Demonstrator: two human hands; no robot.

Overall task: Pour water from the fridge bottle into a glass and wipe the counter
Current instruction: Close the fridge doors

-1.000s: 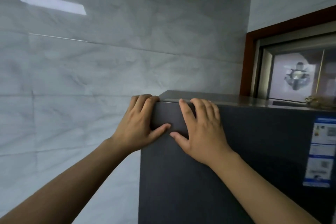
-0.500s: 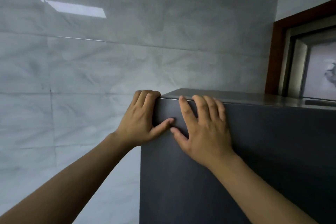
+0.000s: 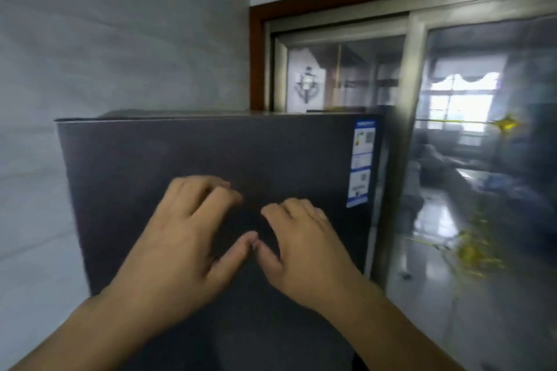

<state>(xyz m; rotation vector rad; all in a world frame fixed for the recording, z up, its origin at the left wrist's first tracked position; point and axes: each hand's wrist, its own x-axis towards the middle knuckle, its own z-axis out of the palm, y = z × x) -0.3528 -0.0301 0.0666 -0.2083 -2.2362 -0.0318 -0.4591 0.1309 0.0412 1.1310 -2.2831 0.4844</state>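
A home, by every sign: dark fridge (image 3: 211,159) with a blue label strip (image 3: 361,163) against a pale tiled wall (image 3: 120,39). Beside it, sliding glass doors (image 3: 482,159) in a wooden frame (image 3: 256,54), giving onto a lived-in room (curtained window (image 3: 461,99), wall lamp (image 3: 307,84), glossy floor, all blurred).

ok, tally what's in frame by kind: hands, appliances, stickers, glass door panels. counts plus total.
Hands: 2, left hand and right hand, both empty, fingers loosely curled in front of the fridge door
Fridges: 1, dark fridge, door shut
Label stickers: 1, blue-and-white sticker strip on the fridge
Glass door panels: 2, and
Total: 6
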